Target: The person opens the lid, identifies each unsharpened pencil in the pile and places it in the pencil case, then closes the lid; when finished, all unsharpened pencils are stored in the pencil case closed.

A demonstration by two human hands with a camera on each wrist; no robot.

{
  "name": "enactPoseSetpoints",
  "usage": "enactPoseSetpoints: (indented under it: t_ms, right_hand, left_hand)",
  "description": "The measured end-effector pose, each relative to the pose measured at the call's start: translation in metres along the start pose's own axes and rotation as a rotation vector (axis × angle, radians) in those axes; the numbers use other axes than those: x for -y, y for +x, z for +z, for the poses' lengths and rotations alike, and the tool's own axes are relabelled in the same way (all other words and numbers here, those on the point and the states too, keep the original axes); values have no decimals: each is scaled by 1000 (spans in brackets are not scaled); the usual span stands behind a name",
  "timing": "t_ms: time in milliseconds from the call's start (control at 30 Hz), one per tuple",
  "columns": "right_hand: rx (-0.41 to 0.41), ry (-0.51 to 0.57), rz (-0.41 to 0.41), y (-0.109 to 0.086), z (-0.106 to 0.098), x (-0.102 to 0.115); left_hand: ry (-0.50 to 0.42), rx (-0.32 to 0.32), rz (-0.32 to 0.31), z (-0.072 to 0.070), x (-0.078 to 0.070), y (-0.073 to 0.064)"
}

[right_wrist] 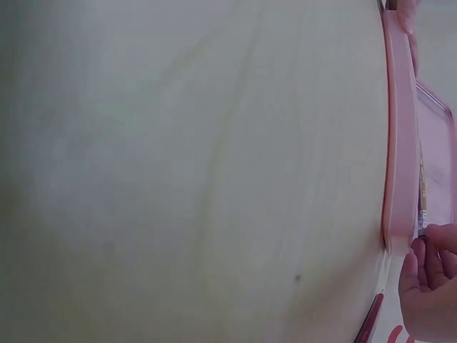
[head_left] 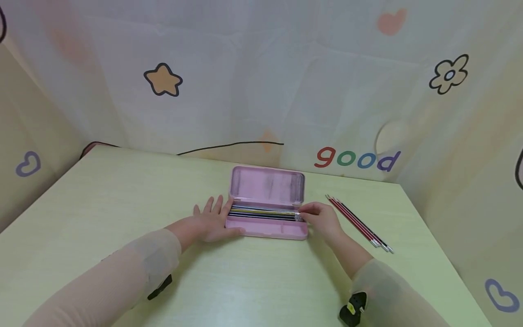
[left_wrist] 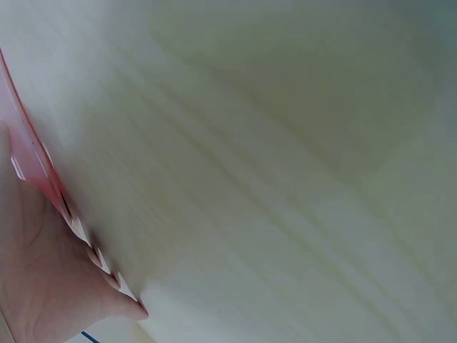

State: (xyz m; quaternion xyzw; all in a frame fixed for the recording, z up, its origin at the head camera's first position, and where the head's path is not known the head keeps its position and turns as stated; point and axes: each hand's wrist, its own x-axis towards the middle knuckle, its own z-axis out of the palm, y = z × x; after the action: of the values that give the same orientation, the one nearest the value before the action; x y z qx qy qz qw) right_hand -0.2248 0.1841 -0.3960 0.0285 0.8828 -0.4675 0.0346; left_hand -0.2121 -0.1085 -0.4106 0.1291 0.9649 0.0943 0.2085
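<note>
A pink pencil case (head_left: 263, 230) lies on the table with its lid (head_left: 265, 184) raised at the back. Inside, several dark pencils (head_left: 261, 212), one of them yellowish, lie lengthwise. My left hand (head_left: 214, 225) has its fingers spread and rests against the case's left end, thumb by the front edge. At the other end, my right hand (head_left: 324, 221) pinches a pencil by its end, as the right wrist view suggests; which pencil is partly hidden by the fingers. The left wrist view shows only a pink edge of the case beside the palm.
Several red and black pencils (head_left: 357, 221) lie slanted on the table to the right of my right hand. The pale wood-grain table (head_left: 261, 277) backs onto a printed cloth (head_left: 261, 91) with a star, a flower and the word "good".
</note>
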Motion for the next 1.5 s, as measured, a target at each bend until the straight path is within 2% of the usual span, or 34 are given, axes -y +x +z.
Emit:
enactPoseSetpoints:
  t_ms: [133,300,567,667,900,1033,1233,1500]
  right_hand:
    - [13,17,15,0,-2,-2]
    - [44,24,-13,-8,-9,-5]
    - [49,9,17,-24,-35,-19]
    - [61,32,47,-32,-47,-26]
    - [77,187,58,-60,-76,-51]
    - [42,176,82,-76,-92,-69]
    - [22,178,179,-98,-106,-92]
    - [31,11,227,-111,-111,-103]
  left_hand:
    - [-17,-19,10,6,4,5]
    - [-16,-33,16,9,8,8]
    - [-16,-16,9,2,4,-1]
    - [-17,1,6,-2,1,-6]
    - [-24,7,18,-4,-3,-12]
    - [-26,8,21,-3,-5,-11]
    - [-23,23,3,-1,-5,-10]
    - [-17,4,3,-5,-4,-8]
